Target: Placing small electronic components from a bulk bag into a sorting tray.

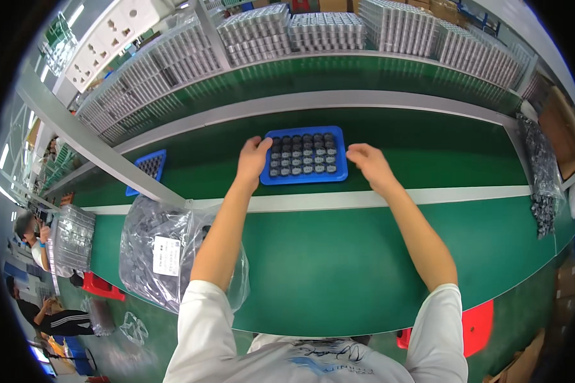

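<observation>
Head view: the tray (344,156), blue, lies on the dark green belt (434,153) between the person's hands, filled with rows of black parts (308,161). The left hand (253,161) is at its left rim, thumb against the edge; whether it grips, I cannot tell. The right hand (370,165), fingers curled narrow, is just beside the right rim; its grasp is unclear. A clear bag (140,258) lies on the bench (338,262).
</observation>
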The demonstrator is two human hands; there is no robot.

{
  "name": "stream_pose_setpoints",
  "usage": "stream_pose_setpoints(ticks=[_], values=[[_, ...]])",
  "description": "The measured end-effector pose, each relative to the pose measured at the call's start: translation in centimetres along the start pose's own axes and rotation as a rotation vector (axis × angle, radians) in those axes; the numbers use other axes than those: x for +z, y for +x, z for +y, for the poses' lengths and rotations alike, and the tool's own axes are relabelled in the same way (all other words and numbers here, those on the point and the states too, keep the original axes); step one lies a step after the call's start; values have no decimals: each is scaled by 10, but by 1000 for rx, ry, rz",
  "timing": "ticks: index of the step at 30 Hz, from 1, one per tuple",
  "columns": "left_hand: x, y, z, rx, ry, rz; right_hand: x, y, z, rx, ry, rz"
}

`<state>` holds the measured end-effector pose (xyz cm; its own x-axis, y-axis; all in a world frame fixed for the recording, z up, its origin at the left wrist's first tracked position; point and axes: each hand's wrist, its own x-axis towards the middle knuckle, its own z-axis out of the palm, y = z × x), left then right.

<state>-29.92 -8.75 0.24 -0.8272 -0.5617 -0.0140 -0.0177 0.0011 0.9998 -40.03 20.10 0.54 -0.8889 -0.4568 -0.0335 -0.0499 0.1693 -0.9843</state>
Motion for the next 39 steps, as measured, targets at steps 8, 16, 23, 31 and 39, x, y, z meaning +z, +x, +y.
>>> stream_pose_setpoints(ticks=[8,16,23,31,39], values=[[8,-183,171,664,-93,-260,-38,-135,-112,-395,208,29],[4,-279,204,1267,-419,-991,22,-267,-195,-1260,363,-581],[-10,-276,207,1247,-577,-1019,57,-262,-198,-1235,502,-448],[-9,-284,203,1040,-631,-786,84,-260,-201,-1115,590,-361],[-11,-268,208,1060,-658,-1086,75,-250,-194,-1359,664,-355]])
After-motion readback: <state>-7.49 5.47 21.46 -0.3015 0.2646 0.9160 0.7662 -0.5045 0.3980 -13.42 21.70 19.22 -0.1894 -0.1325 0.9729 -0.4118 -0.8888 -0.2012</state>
